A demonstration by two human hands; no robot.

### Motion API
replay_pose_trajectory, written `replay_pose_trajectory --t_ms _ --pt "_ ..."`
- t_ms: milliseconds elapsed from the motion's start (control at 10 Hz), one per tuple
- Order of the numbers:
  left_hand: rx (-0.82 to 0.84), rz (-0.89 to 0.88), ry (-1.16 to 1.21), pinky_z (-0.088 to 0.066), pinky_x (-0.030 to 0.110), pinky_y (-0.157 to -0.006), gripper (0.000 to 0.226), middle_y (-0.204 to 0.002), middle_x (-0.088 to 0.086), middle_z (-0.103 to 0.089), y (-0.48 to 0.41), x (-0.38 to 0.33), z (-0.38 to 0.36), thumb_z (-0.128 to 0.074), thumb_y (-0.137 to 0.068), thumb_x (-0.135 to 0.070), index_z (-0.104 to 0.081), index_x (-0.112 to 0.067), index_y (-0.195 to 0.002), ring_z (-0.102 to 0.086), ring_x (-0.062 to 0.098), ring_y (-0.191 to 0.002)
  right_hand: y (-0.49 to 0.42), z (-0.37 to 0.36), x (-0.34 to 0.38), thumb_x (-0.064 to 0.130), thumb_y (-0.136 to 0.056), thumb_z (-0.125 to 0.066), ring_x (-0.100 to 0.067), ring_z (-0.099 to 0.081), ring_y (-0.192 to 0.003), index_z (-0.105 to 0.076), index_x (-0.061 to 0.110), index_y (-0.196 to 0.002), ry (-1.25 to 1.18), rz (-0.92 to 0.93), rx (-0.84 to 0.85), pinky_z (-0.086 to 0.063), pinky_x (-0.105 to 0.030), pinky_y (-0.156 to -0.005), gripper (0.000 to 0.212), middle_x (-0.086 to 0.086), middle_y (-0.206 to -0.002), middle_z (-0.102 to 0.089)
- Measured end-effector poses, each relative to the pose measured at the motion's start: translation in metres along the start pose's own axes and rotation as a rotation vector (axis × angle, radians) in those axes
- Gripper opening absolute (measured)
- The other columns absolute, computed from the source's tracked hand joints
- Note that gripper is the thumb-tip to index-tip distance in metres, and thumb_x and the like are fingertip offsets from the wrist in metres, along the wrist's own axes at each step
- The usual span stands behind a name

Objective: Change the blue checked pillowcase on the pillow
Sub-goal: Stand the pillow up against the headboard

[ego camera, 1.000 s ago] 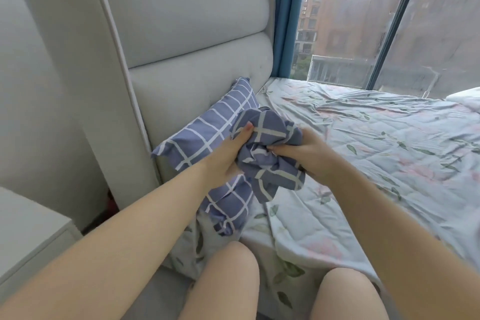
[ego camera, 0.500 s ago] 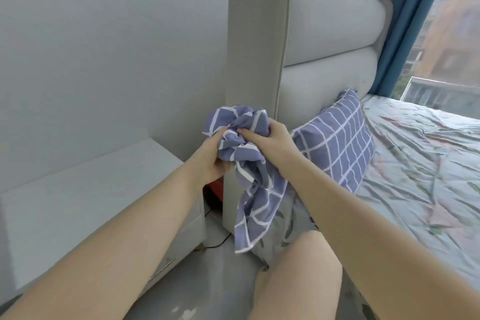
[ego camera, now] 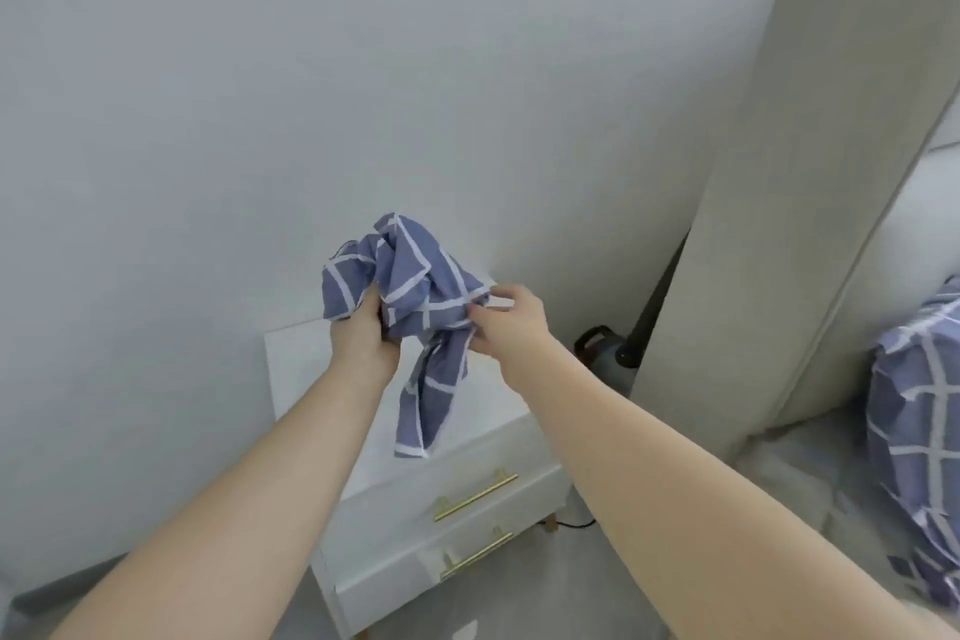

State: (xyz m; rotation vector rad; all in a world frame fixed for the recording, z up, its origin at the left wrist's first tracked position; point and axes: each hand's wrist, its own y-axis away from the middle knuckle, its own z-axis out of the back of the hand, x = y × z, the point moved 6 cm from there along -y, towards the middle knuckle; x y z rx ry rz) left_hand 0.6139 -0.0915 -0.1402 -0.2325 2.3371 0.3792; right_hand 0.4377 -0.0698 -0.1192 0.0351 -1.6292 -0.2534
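The left hand point(ego camera: 363, 335) grips underneath and the right hand point(ego camera: 508, 322) pinches the side of the crumpled blue-and-white checked fabric pillowcase point(ego camera: 415, 291) — bunched over the white counter point(ego camera: 306, 364), tail dangling toward it.

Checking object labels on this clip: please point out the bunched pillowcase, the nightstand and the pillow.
bunched pillowcase point(ego camera: 415, 286), head view, on its crumpled upper folds.
nightstand point(ego camera: 296, 379), head view, on the bare left part of its white top.
pillow point(ego camera: 919, 411), head view, on its checked cover.
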Motion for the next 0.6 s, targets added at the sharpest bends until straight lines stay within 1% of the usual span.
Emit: replay_pose_trajectory --t_ms 100,200,300,400,500,600 --pt "0.011 -0.100 -0.074 -0.059 0.034 -0.079 0.024 -0.107 0.000 -0.073 -0.022 -0.008 0.024 -0.074 -0.086 -0.017 -0.068 -0.019 -0.109 -0.070 0.017 -0.097 -0.017 -0.031 0.004 0.012 -0.095 -0.058 -0.020 -0.063 -0.088 -0.065 0.013 -0.104 0.088 0.120 0.022 -0.050 -0.027 -0.074 0.012 -0.008 -0.102 -0.069" --pt "-0.002 -0.143 -0.313 -0.053 0.050 -0.096 0.069 -0.118 0.004 -0.070 -0.037 0.001 0.054 -0.090 -0.065 -0.031 -0.061 -0.018 -0.126 -0.068 0.023 -0.107 -0.023 -0.055 -0.014 0.025 -0.102 -0.048 -0.015 -0.061 -0.087 -0.065 0.011 -0.106 0.179 0.062 0.177 -0.047 -0.028 -0.084 0.022 -0.006 -0.099 -0.068" --pt "-0.159 -0.130 -0.597 -0.048 0.043 -0.101 0.105 -0.140 0.011 -0.049 -0.047 0.018 0.083 -0.091 -0.063 -0.022 -0.030 -0.027 -0.148 -0.058 0.029 -0.118 -0.032 -0.064 -0.056 0.054 -0.093 -0.047 -0.026 -0.065 -0.103 -0.066 0.015 -0.114 0.288 -0.062 0.257 -0.052 -0.044 -0.097 0.048 -0.006 -0.111 -0.069" --pt "-0.379 -0.158 -0.966 -0.040 0.041 -0.102 0.110 -0.154 0.012 -0.012 -0.041 0.019 0.100 -0.088 -0.068 -0.021 -0.017 -0.040 -0.151 -0.033 0.037 -0.131 -0.063 -0.060 -0.105 0.075 -0.076 -0.034 -0.028 -0.057 -0.117 -0.064 0.020 -0.119 0.474 -0.074 0.331 -0.046 -0.047 -0.104 0.076 -0.006 -0.124 -0.065" --pt "-0.266 -0.185 -1.379 -0.028 0.048 -0.111 0.094 -0.159 0.005 -0.002 -0.044 0.016 0.101 -0.086 -0.068 -0.040 -0.033 -0.042 -0.145 -0.011 0.035 -0.142 -0.039 -0.045 -0.078 0.058 -0.093 -0.038 -0.024 -0.054 -0.115 -0.061 0.015 -0.108 0.574 -0.024 0.255 -0.043 -0.041 -0.104 0.051 -0.003 -0.118 -0.061" --pt "-0.163 -0.263 -1.561 -0.008 0.058 -0.116 0.100 -0.162 -0.002 -0.003 -0.041 0.003 0.080 -0.085 -0.063 -0.041 -0.029 -0.048 -0.146 0.000 0.028 -0.148 -0.037 -0.018 -0.060 0.038 -0.102 -0.041 -0.026 -0.047 -0.130 -0.053 0.012 -0.137 0.546 -0.011 0.071 -0.038 -0.031 -0.103 0.045 -0.006 -0.140 -0.053"
